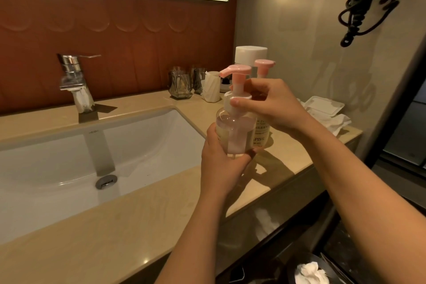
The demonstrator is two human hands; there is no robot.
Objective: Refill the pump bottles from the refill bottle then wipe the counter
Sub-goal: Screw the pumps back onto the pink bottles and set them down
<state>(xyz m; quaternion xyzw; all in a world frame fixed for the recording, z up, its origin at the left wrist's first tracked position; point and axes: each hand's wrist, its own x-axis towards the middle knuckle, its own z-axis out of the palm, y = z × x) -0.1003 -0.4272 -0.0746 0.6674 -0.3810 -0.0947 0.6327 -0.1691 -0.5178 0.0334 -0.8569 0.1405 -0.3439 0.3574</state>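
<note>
Clear pink-pump bottle (235, 131) upright before labelled twin (261, 132), white-capped refill bottle (250, 55) behind

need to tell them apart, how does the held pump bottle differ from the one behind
The held pump bottle is gripped by the left hand at its body and the right hand at its collar; the rear pump bottle stands on the counter. The held one shows a clear wall, the rear one a printed label. Both have pink pump heads.
</note>
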